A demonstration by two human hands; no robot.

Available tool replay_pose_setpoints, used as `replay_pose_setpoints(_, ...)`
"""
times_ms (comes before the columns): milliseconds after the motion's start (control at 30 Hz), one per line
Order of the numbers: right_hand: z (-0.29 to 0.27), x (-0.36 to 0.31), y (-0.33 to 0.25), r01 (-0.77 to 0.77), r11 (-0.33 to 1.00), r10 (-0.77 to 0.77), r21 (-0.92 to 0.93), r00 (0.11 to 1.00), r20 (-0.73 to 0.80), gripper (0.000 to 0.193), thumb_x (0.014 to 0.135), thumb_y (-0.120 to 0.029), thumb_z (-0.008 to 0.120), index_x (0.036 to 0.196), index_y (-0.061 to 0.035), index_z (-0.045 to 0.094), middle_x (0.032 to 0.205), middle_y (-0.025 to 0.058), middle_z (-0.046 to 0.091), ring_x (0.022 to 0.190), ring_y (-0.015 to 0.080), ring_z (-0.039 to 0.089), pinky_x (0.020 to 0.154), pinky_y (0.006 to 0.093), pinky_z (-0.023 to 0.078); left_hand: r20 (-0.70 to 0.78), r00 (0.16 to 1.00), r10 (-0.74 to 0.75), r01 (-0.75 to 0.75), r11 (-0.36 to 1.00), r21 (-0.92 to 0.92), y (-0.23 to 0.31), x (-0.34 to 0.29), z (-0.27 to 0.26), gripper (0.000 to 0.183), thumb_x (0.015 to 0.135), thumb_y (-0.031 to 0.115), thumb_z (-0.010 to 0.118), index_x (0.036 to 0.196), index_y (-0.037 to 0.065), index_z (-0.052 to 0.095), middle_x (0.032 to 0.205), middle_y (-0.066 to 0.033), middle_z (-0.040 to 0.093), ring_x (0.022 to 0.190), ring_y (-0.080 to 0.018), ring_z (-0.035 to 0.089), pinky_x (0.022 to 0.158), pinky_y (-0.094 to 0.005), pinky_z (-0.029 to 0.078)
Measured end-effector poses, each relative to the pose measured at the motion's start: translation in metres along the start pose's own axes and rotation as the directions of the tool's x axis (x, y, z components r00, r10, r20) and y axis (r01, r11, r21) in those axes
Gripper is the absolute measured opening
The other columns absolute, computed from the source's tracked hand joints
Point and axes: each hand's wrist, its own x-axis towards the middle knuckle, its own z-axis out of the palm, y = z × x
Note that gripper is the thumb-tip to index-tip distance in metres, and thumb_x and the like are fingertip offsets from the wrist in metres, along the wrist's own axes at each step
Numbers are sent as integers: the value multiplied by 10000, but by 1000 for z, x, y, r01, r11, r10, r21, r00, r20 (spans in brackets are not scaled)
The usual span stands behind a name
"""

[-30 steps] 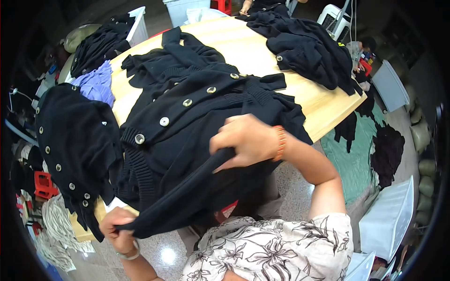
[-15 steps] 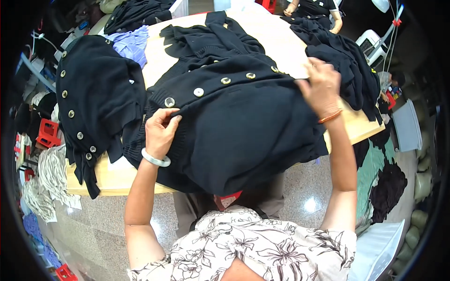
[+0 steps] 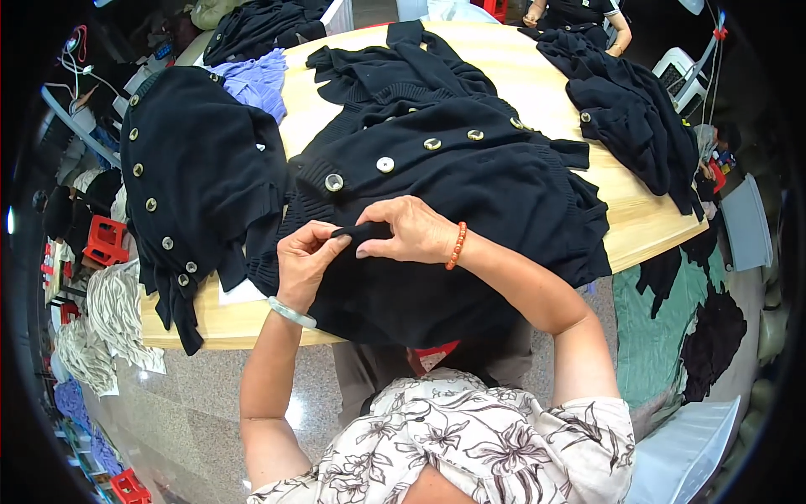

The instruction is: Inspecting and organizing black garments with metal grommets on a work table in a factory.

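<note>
A black knitted cardigan [image 3: 495, 197] with large round buttons and ribbed edges lies spread over the table in front of me, its near part hanging over the edge. My left hand [image 3: 307, 259], with a pale bangle at the wrist, pinches a fold of its edge between thumb and fingers. Close beside it, my right hand [image 3: 406, 232], wearing an orange beaded bracelet, grips the same fold. The pinched cloth bridges the short gap between both hands. One button [image 3: 384, 165] looks whiter than the others in the row.
Another buttoned black cardigan [image 3: 201, 160] lies at the left, beside a lilac garment [image 3: 254, 80]. More black knitwear [image 3: 625, 109] is heaped on the right of the wooden table [image 3: 651, 218]. A person [image 3: 579, 17] sits at the far side. Red stools [image 3: 107, 241] and cream garments [image 3: 117, 307] stand left.
My right hand has come from the cardigan's right side across to my left hand and taken hold of the fold. The view has shifted slightly.
</note>
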Motion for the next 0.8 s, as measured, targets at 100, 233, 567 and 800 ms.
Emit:
replay_pose_setpoints(100, 1, -1, 2, -23, 1000, 23, -16, 1000, -19, 295, 792, -278, 756, 935, -28, 694, 829, 149, 687, 819, 316, 672, 735, 390, 514, 47, 996, 79, -81, 995, 59, 8, 7, 11, 51, 863, -35, 721, 907, -13, 709, 880, -12, 663, 788, -61, 608, 721, -188, 491)
replay_pose_setpoints(233, 12, 0, 14, 103, 979, -61, 173, 971, -232, 178, 856, -145, 725, 919, 4, 651, 693, 33, 585, 617, 96, 522, 575, 270, 422, 37, 991, 127, -130, 986, 103, 10, 20, 11, 49, 861, -20, 730, 902, -21, 703, 871, -9, 657, 778, -57, 602, 703, -189, 486)
replay_pose_setpoints(567, 25, -7, 13, 65, 996, -76, -68, 980, -182, 180, 835, -94, 661, 978, -8, 593, 941, 173, 627, 847, 373, 645, 759, 435, 519, 0, 950, 313, -166, 503, 848, 3, 71, 2, 192, 783, 65, 747, 952, 12, 673, 940, -150, 632, 773, -312, 649, 726, -388, 526)
replay_pose_setpoints(800, 27, -13, 11, 138, 983, -166, -124, 951, -261, 166, 819, -53, 662, 952, -19, 569, 899, 148, 580, 743, 346, 626, 656, 416, 514, -24, 1000, 13, 11, 613, 790, 27, 59, 20, 319, 787, 112, 768, 1063, 11, 642, 815, -145, 697, 771, -324, 685, 765, -404, 538)
